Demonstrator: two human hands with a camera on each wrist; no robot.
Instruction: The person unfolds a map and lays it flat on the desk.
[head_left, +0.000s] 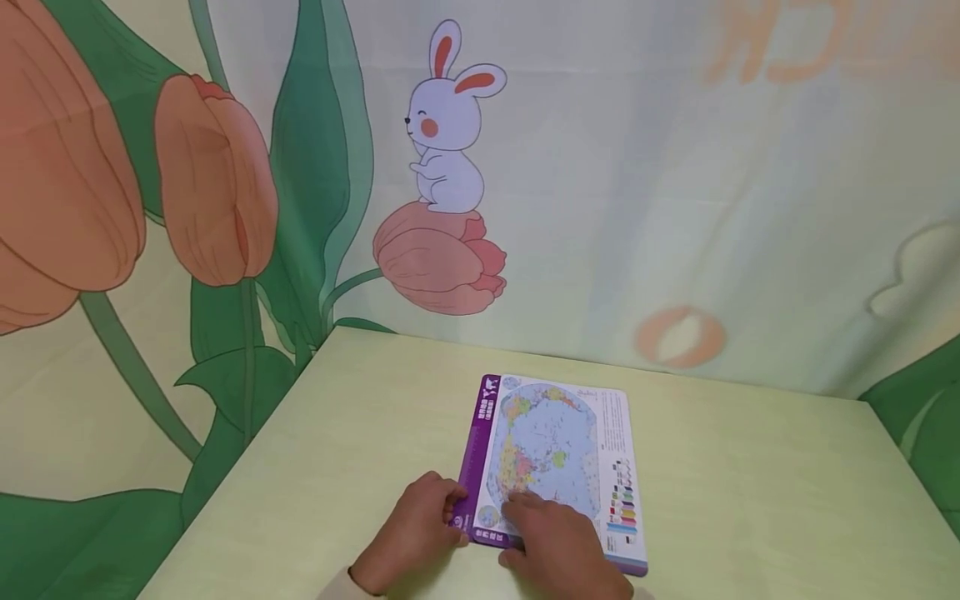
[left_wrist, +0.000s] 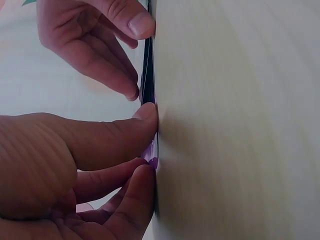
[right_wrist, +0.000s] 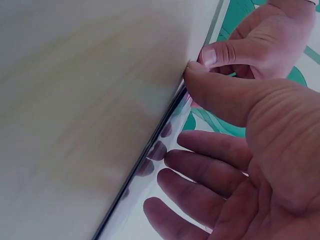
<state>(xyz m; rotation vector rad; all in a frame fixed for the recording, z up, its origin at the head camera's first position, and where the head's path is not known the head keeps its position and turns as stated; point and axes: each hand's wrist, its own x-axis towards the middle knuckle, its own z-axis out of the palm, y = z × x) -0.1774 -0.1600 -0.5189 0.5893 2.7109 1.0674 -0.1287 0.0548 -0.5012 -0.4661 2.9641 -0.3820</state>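
Note:
A flat rectangular world map (head_left: 555,450) with a glossy face and a purple left border lies on the table. At its lower left corner my left hand (head_left: 422,525) pinches the edge between thumb and curled fingers; the left wrist view shows that thumb (left_wrist: 115,137) beside a bit of purple. My right hand (head_left: 562,546) is over the map's lower part, its thumb at the near edge. In the right wrist view its fingers (right_wrist: 210,172) are extended just off the surface, which mirrors the fingertips. A dark thin edge (right_wrist: 145,150) runs along the map's side.
The pale yellow table (head_left: 750,475) extends on both sides of the map. Behind it hangs a cloth backdrop (head_left: 600,208) printed with tulips and a white rabbit (head_left: 450,142).

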